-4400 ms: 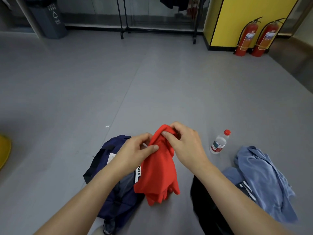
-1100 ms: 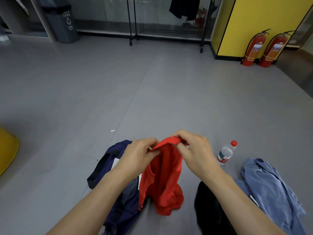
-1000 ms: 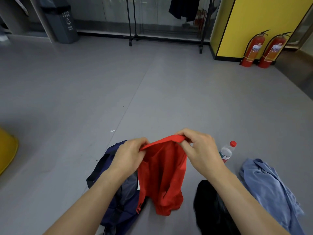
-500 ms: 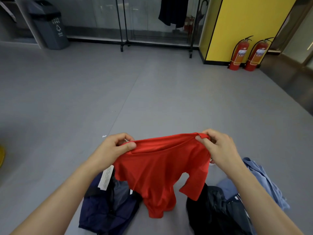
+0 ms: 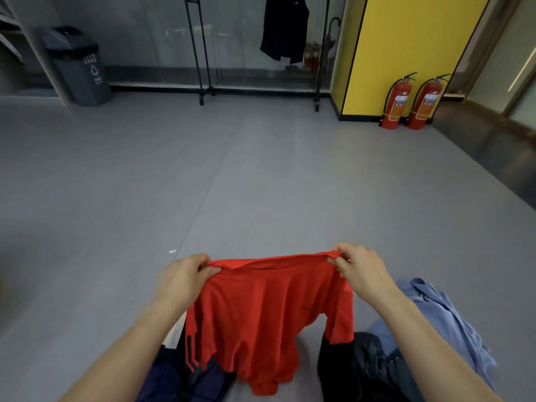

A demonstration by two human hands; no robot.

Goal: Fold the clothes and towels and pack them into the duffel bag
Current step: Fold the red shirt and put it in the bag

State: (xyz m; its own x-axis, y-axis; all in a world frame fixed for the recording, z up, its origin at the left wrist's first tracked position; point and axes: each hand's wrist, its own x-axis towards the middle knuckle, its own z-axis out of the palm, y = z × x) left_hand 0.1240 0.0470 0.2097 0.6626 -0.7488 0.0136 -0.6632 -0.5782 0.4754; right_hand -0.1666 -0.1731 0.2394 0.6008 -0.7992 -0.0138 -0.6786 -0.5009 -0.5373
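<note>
Both hands (image 5: 185,278) (image 5: 361,268) hold red shirt (image 5: 266,314); bag (image 5: 185,381) tag (image 5: 177,332) perhaps unreadable.

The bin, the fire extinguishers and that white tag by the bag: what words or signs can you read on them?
Bin: a white recycling-arrows sign; the small white writing above and below it is too blurred to read.
Fire extinguishers: both carry label stickers, print too small to read.
White tag beside the left hand: faint lines of print, unreadable.
Red shirt: no words visible.

Both forearms extended forward, left hand (image 5: 185,278) and right hand (image 5: 361,266) pinched closed, held apart
</note>
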